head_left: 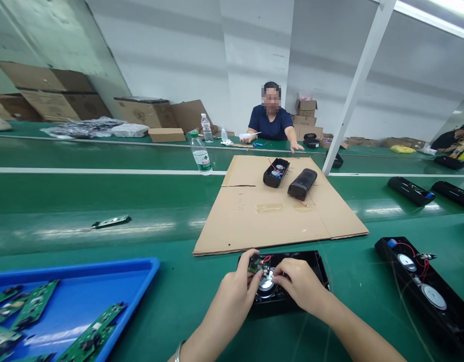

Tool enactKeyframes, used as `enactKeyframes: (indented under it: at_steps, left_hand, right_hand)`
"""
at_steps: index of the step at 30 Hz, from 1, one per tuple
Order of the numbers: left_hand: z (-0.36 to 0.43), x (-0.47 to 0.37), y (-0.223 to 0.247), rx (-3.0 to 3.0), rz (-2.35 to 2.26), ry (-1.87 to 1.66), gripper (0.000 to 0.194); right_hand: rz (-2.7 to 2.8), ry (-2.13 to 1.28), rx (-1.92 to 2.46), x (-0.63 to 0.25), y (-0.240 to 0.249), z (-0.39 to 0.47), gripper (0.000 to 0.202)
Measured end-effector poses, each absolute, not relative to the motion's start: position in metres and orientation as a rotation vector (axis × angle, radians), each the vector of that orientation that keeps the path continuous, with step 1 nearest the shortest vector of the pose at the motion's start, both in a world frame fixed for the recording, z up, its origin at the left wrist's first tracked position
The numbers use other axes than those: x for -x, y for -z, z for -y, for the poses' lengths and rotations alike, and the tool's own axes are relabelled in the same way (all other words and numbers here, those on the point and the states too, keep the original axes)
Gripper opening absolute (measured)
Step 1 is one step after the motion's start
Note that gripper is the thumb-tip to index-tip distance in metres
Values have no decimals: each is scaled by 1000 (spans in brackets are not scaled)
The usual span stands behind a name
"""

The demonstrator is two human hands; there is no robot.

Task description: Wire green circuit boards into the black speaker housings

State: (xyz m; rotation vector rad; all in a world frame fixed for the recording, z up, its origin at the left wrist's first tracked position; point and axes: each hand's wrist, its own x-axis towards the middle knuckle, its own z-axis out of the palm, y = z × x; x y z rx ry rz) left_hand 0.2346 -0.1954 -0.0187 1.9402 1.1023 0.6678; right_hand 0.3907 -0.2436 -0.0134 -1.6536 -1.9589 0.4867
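Note:
My left hand (pixel 235 291) grips a small green circuit board (pixel 255 264) between thumb and fingers. Red wires (pixel 267 259) run at the board's upper edge. Close beside it, my right hand (pixel 303 287) is closed in a pinch at the board's right side; what lies between those fingertips is too small to make out. Both hands are over an open black speaker housing (pixel 318 262), which lies crosswise on the green bench. A round silver speaker (pixel 266 287) shows inside it, partly covered by my fingers.
Left, a blue tray (pixel 149 271) holds several circuit boards (pixel 92 332). Another open speaker housing (pixel 424 296) lies right. Ahead, a cardboard sheet (pixel 269 221) bears two black housings (pixel 302 184). Beyond are a water bottle (pixel 202 156), a slanted white post (pixel 358 85) and a seated person (pixel 272 123).

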Motion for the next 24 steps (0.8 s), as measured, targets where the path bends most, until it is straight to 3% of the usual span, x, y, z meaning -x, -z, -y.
enactKeyframes:
  at_steps: [5, 13, 24]
  left_hand:
    - [196, -236, 20, -1970, -1133, -676, 36]
    - [199, -237, 20, -1903, -1061, -651, 35]
    - [205, -240, 16, -2057, -1083, -586, 29]
  right_hand:
    - [2018, -461, 1519, -392, 13, 245, 15]
    - [2133, 119, 1497, -387, 38, 240, 15]
    - [2232, 505, 1552, -376, 40, 249, 29]
